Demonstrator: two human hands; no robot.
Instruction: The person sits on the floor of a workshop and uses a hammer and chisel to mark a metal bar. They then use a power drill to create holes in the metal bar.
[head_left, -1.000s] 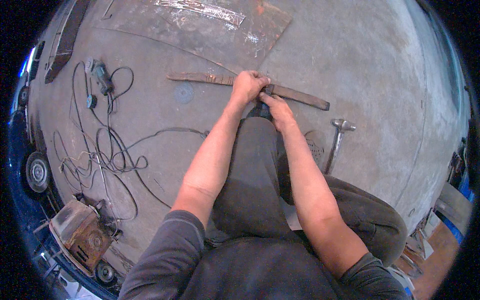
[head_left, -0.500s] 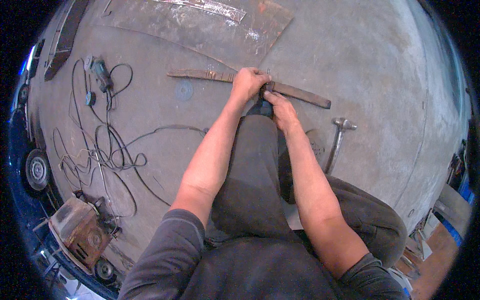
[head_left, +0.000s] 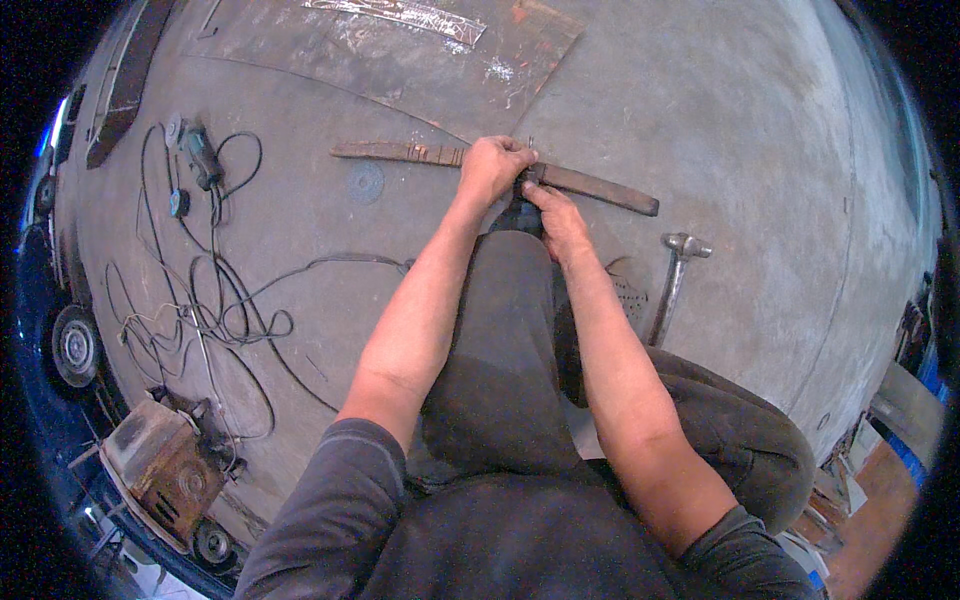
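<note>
A long, narrow brown bar [head_left: 602, 189], worn and notched toward its left end, lies crosswise on the floor beyond my knee. At its middle my left hand [head_left: 488, 172] is closed, thumb and forefinger pinched together over the bar. Just nearer, my right hand [head_left: 560, 217] has its fingers closed around a small dark part beside the bar, its thumb pointing at the left fingertips. What the fingers hold is mostly hidden and too small to name. Thin upright prongs [head_left: 531, 142] show just past the left fingertips.
A hammer [head_left: 677, 280] stands to the right of my knee. Left lie an angle grinder [head_left: 203, 160], tangled cables [head_left: 222, 290] and a round disc [head_left: 366, 183]. A metal sheet [head_left: 420, 75] lies ahead. A rusty wheeled machine [head_left: 165, 455] stands lower left.
The view has shifted very slightly. Both hands stay at the middle of the bar, with only a small shift of the right thumb and fingers.
</note>
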